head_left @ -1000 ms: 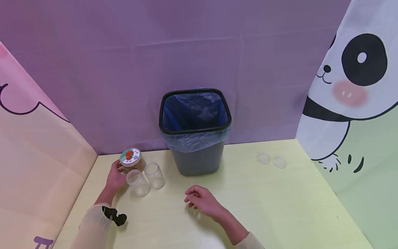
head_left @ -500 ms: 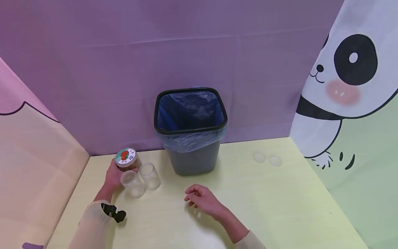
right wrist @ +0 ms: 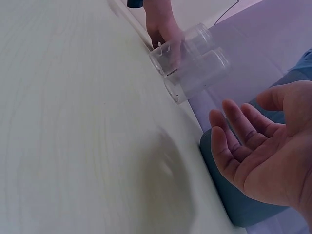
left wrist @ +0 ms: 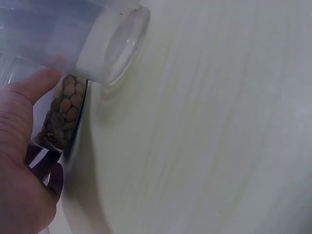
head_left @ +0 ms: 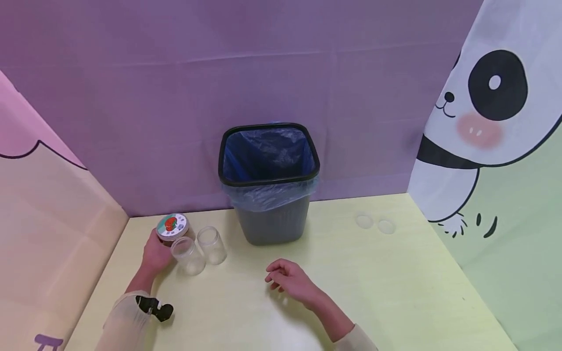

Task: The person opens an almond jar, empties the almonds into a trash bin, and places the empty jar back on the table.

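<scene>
At the back left of the table, my left hand (head_left: 155,252) grips a clear jar of brown nuts (head_left: 172,229), whose round lid carries a red and green picture. In the left wrist view the thumb lies along one side of the nut jar (left wrist: 63,109), with the fingers partly hidden behind it. Two clear, lidless jars, a nearer one (head_left: 189,257) and a farther one (head_left: 212,246), stand upright just right of that hand. My right hand (head_left: 290,280) hovers over the middle of the table, fingers loosely bent, holding nothing, as its palm (right wrist: 265,168) in the right wrist view shows.
A grey bin (head_left: 274,224) with a black rim and blue liner stands against the purple back wall (head_left: 175,107). Two clear round discs, one left (head_left: 364,221) and one right (head_left: 386,226), lie flat at the back right of the pale table (head_left: 395,282). Printed cloth walls close both sides.
My left hand has closed round the nut jar and shifted it slightly left and nearer. The two clear jars and my right hand stay about where they were; the head view turned slightly.
</scene>
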Available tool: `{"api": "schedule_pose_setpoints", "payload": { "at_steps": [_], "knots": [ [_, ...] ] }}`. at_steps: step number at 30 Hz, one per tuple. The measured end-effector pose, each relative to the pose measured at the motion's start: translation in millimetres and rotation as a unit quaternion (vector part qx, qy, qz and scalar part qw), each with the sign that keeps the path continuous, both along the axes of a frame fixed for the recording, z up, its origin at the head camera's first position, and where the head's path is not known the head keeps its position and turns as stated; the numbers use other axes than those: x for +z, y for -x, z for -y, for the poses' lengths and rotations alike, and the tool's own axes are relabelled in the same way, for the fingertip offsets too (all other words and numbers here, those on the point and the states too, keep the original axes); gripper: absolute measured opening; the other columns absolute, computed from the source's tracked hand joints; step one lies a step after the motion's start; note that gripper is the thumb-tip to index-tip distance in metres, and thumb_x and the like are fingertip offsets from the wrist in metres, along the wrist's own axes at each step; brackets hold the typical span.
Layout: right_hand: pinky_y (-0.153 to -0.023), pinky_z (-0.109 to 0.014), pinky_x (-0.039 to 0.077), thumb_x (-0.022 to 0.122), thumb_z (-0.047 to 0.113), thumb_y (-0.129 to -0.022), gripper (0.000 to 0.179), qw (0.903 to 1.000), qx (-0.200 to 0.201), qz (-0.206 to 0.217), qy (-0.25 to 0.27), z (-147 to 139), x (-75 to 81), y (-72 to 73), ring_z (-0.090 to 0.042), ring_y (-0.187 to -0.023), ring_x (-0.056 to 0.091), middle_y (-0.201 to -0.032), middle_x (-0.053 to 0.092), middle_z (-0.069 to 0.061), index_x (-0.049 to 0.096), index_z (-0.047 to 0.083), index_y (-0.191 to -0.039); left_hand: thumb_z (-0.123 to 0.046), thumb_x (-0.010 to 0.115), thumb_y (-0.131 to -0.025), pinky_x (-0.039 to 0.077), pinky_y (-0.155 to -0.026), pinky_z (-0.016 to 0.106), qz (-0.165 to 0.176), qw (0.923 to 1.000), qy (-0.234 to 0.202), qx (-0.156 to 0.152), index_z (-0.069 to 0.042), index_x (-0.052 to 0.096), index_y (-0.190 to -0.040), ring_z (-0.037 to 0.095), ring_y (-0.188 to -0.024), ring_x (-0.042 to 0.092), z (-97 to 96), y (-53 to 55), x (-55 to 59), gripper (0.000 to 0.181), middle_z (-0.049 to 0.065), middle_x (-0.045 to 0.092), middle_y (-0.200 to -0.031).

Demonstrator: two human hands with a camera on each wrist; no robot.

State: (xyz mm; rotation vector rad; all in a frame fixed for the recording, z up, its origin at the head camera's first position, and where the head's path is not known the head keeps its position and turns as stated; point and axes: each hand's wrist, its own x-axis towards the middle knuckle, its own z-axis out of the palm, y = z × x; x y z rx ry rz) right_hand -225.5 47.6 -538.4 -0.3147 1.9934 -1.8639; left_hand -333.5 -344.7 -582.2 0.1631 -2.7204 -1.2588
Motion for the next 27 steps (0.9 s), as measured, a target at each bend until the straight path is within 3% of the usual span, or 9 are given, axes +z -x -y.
{"api": "schedule_pose_setpoints", "payload": {
  "at_steps": [9, 18, 22, 27],
  "knots": [
    [-0.070, -0.045, 0.045, 0.049, 0.018, -0.090, 0.026, 1.0000, 0.000, 0.002, 0.001, -1.8, -1.6, -5.0, -0.037, -0.082, 0.057, -0.096, 0.058, -0.021, 0.051, -0.002, -0.107, -0.035, 0.078, -0.064, 0.030, -0.091, 0.051, -0.027, 0.9987, -0.028, 0.034, 0.005, 0.022, -0.131, 0.040, -0.114, 0.036, 8.3, -21.6, -0.1, 0.096, 0.027, 0.038, -0.124],
    [-0.069, -0.046, 0.045, 0.049, 0.017, -0.090, 0.023, 0.9999, -0.005, -0.014, 0.000, -6.8, 0.0, -11.7, -0.037, -0.081, 0.057, -0.094, 0.059, -0.018, 0.052, 0.000, -0.105, -0.038, 0.078, -0.062, 0.034, -0.089, 0.043, -0.038, 0.9911, -0.080, 0.100, -0.009, 0.019, -0.137, 0.026, -0.115, 0.036, 4.5, -56.1, 8.8, 0.100, 0.010, 0.036, -0.129],
    [-0.070, -0.048, 0.044, 0.047, 0.012, -0.091, 0.017, 0.9996, -0.005, -0.029, 0.002, -5.6, 9.9, -19.5, -0.039, -0.082, 0.056, -0.094, 0.058, -0.021, 0.053, 0.003, -0.103, -0.037, 0.078, -0.062, 0.037, -0.082, 0.031, -0.035, 0.9860, -0.093, 0.134, -0.015, 0.024, -0.136, 0.018, -0.110, 0.037, 1.2, -75.5, 19.2, 0.094, 0.003, 0.039, -0.125],
    [-0.073, -0.050, 0.044, 0.046, 0.006, -0.090, 0.013, 0.9974, -0.008, -0.066, -0.027, -5.6, 30.8, -32.7, -0.038, -0.082, 0.056, -0.090, 0.059, -0.014, 0.054, 0.006, -0.100, -0.025, 0.081, -0.062, 0.035, -0.073, 0.019, -0.086, 0.9759, -0.124, 0.158, -0.021, 0.034, -0.130, 0.010, -0.102, 0.039, -6.7, -98.0, 33.4, 0.083, -0.002, 0.043, -0.118]
  ]
}}
